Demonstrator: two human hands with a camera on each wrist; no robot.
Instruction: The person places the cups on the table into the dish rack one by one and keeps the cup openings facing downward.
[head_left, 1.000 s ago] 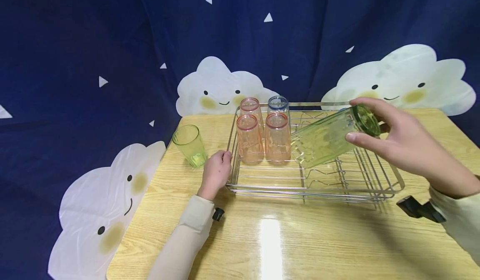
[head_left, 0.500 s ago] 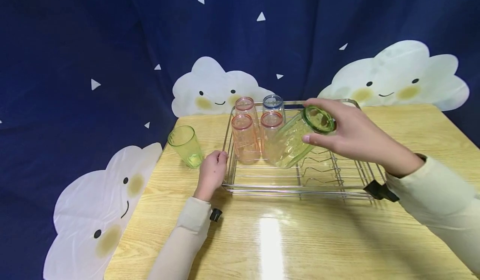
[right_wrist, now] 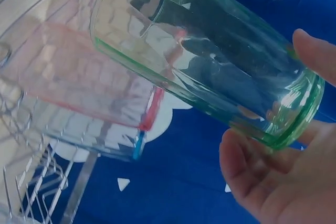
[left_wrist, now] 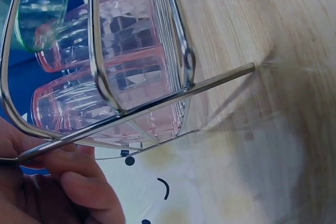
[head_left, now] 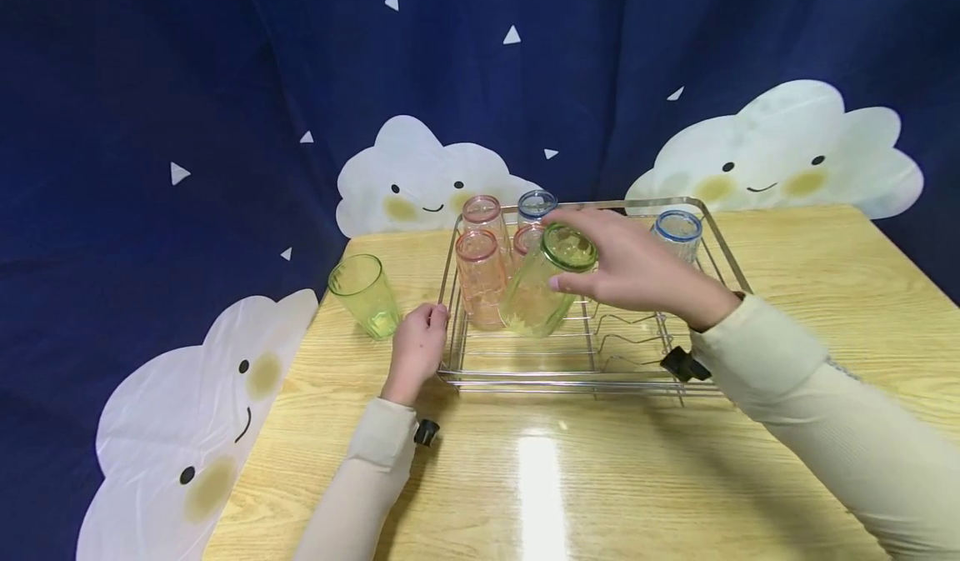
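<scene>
My right hand (head_left: 637, 265) holds a green drinking glass (head_left: 528, 307) near its base, thumb on one side and fingers on the other. The glass tilts with its mouth down and to the left, over the left half of a wire dish rack (head_left: 525, 375). In the head view it overlaps a pink glass (head_left: 527, 236) behind it. Two more pink glasses, a front one (head_left: 480, 282) and a back one (head_left: 482, 207), stand upside down beside it. My left hand (head_left: 418, 348) grips the rack's left side; the left wrist view shows its fingers (left_wrist: 86, 187) curled at the wire.
Left of the rack, a second green glass (head_left: 367, 298) stands mouth up on the wooden table (head_left: 465, 478). One blue-rimmed glass (head_left: 537, 202) is at the rack's back left, another blue-rimmed glass (head_left: 678, 229) at its back right. A dark blue curtain (head_left: 450, 52) hangs behind.
My right hand has carried the green glass leftward across the rack and turned it more steeply mouth-down. The back-right blue-rimmed glass has come into sight. My left hand stays at the rack.
</scene>
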